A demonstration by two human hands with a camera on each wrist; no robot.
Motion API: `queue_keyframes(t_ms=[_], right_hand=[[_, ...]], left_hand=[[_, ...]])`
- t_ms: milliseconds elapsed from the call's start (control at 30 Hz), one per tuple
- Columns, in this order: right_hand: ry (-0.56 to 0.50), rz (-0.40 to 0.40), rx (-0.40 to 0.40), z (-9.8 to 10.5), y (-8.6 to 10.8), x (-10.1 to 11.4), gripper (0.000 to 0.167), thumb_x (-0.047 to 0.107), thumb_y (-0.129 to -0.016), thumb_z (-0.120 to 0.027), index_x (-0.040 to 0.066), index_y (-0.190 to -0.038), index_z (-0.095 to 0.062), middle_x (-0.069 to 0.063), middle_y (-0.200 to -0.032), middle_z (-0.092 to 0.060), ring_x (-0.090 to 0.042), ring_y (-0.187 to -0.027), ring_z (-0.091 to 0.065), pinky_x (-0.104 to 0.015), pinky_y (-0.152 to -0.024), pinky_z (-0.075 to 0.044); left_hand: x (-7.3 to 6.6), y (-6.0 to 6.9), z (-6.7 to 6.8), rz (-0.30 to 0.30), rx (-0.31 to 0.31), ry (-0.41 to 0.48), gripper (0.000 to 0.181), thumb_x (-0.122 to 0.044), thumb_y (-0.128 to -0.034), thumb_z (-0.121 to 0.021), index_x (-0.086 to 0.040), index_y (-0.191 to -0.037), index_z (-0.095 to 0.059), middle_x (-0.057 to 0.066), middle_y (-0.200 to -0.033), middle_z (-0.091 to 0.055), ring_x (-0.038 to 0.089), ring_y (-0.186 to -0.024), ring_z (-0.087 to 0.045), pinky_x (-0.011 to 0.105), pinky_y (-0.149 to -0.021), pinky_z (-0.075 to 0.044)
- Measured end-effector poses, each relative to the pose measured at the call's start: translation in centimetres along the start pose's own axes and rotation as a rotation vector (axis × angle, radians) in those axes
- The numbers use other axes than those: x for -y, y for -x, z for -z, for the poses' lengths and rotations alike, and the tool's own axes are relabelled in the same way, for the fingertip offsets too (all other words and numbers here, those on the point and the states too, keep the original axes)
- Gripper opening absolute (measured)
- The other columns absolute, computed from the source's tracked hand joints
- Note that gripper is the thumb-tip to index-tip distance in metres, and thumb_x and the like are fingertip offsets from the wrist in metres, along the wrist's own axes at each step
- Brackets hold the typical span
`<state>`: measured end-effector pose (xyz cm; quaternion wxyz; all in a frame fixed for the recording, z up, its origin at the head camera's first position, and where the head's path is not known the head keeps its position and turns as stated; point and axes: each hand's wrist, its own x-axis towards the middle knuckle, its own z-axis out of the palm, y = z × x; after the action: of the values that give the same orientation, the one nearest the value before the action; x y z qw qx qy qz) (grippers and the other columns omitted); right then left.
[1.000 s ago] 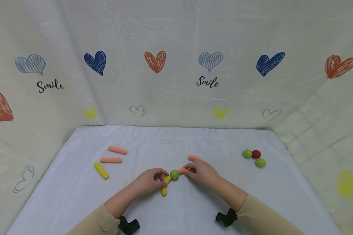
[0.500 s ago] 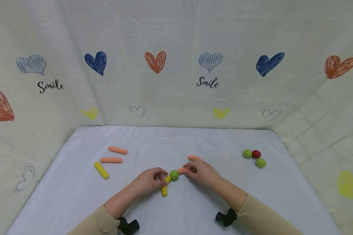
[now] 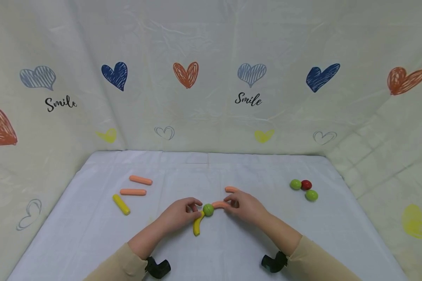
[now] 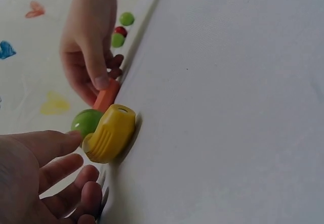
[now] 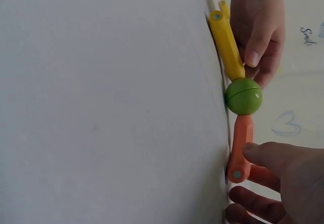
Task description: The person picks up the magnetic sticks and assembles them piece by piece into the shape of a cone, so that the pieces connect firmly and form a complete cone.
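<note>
On the white tabletop, a green ball (image 3: 208, 210) joins a curved yellow magnetic rod (image 3: 197, 224) and a curved orange magnetic rod (image 3: 219, 204). My left hand (image 3: 180, 214) is beside the yellow rod, its thumb close to the upper end and its other fingers apart from it. In the left wrist view the loosely bent fingers (image 4: 71, 193) hold nothing. At the orange rod's outer end is my right hand (image 3: 247, 207). The right wrist view shows its thumb (image 5: 263, 153) against the orange rod, with the other fingers spread; part of the index finger is hidden.
Another curved orange rod (image 3: 232, 189) lies just behind my right hand. Two straight orange rods (image 3: 140, 180) and a yellow rod (image 3: 121, 204) lie at the left. Farther right sit two green balls (image 3: 311, 195) and a red ball (image 3: 306, 184). A printed cloth backdrop (image 3: 211, 117) encloses the table.
My left hand has loosened and lifted slightly from the yellow rod. My right hand has slid a little to the right, baring more of the orange rod. The joined pieces stay in place.
</note>
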<state>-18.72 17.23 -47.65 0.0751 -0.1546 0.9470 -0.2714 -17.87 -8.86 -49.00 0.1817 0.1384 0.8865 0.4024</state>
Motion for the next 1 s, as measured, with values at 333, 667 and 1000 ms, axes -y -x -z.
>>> queue_keyframes(t_ms=[333,667,1000], right_hand=[[-0.012,-0.015,0.001,0.0,0.2,0.0,0.016,0.019,-0.087,-0.078,0.017,-0.103,-0.076,0.000,-0.139,-0.058,-0.005,-0.073,-0.054,-0.028,-0.070,-0.047],[0.007,0.032,0.000,-0.1,-0.6,0.4,0.013,0.022,-0.089,-0.076,0.019,-0.101,-0.075,0.003,-0.103,-0.069,-0.007,-0.072,-0.054,-0.029,-0.069,-0.048],[-0.018,0.122,0.027,-0.6,-1.5,0.5,0.013,0.024,-0.091,-0.074,0.020,-0.103,-0.076,0.009,-0.084,-0.053,-0.006,-0.073,-0.053,-0.027,-0.069,-0.047]], left_hand=[[-0.5,-0.3,-0.5,-0.014,0.011,-0.038,0.034,-0.031,-0.0938,-0.069,-0.029,-0.127,-0.066,-0.012,-0.090,-0.062,0.013,-0.079,-0.055,0.033,-0.070,-0.045],[-0.6,0.7,-0.6,-0.032,0.022,-0.034,0.043,-0.032,-0.0929,-0.070,-0.028,-0.134,-0.061,-0.013,-0.090,-0.062,0.011,-0.077,-0.055,0.031,-0.068,-0.045],[-0.9,1.8,-1.0,-0.015,0.084,-0.013,0.051,-0.030,-0.0880,-0.076,-0.027,-0.136,-0.057,-0.013,-0.091,-0.061,0.010,-0.075,-0.056,0.029,-0.066,-0.045]])
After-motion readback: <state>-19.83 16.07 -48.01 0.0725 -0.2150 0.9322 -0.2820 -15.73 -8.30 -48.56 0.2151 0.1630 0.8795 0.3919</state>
